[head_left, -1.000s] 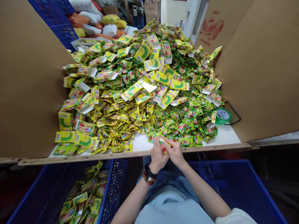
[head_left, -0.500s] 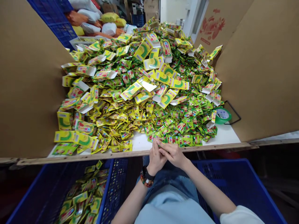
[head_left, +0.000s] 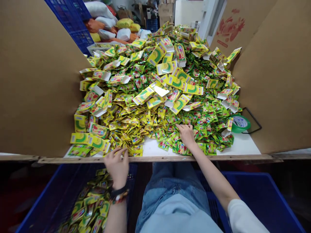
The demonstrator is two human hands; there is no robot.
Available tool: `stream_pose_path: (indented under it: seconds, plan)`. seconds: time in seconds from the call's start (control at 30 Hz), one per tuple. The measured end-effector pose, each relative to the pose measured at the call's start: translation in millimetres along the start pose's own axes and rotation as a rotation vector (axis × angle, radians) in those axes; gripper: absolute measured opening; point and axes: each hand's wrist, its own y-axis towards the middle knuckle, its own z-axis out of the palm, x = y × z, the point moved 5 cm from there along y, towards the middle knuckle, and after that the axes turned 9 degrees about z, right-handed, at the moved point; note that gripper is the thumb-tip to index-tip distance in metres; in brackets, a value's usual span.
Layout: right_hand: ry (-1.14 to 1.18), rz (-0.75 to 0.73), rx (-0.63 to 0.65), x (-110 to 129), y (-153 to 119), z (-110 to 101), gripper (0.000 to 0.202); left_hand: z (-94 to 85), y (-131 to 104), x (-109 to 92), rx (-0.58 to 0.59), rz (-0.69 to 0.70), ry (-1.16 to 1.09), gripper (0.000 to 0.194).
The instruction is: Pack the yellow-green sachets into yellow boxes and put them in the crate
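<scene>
Two tall brown cardboard walls stand on either side of a big heap of packaged goods, and under it is a white worktop, bare in a strip along the heap's front. The heap is bright stuff: on its top and left flank lie flat little cartons, yellow with a curved green band, some turned to show red pictures, quite a few with white end flaps sticking out. Lower down, the heap's front left is glossy yellow sachets and its front right is green sachets with red prints, all crumpled together. Below the heap's left front sits a blue crate partly filled with more of the same packs; below its right front, a second blue crate. The right hand touches the green sachets at the heap's front, fingers bent and the forefinger reaching out. The left hand, a bit blurred, is at the heap's front left corner by the yellow sachets, fingers loosely curled and set apart; I can't tell whether either is pinching a sachet. Beside the heap's right edge rests a green tape roll.
</scene>
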Motion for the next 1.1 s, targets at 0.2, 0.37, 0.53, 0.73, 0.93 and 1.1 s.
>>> stream_pose_path:
  seconds: [0.2, 0.37, 0.53, 0.73, 0.93, 1.1]
  plan:
    - [0.489, 0.083, -0.179, -13, -21, -27, 0.021, 59.7, 53, -46, 0.165, 0.135, 0.060, 0.017]
    - [0.818, 0.132, -0.083, -4, -34, -34, 0.019, 54.7, 53, -53, 0.096, 0.110, -0.140, 0.023]
    - [1.135, 0.017, 0.397, 40, -39, -18, 0.026, 67.5, 37, -93, 0.092, -0.022, -0.514, 0.022]
    - [1.268, 0.202, 0.287, 40, -35, -9, 0.044, 83.1, 24, -136, 0.094, -0.112, -0.938, 0.023]
    - [1.341, 0.421, 0.261, 4, -46, -2, 0.034, 93.1, 38, -154, 0.443, 0.028, -1.060, 0.029]
    - [1.299, 0.532, 0.051, -28, -63, -13, 0.033, 80.7, 155, -131, 0.134, 0.179, -0.547, 0.029]
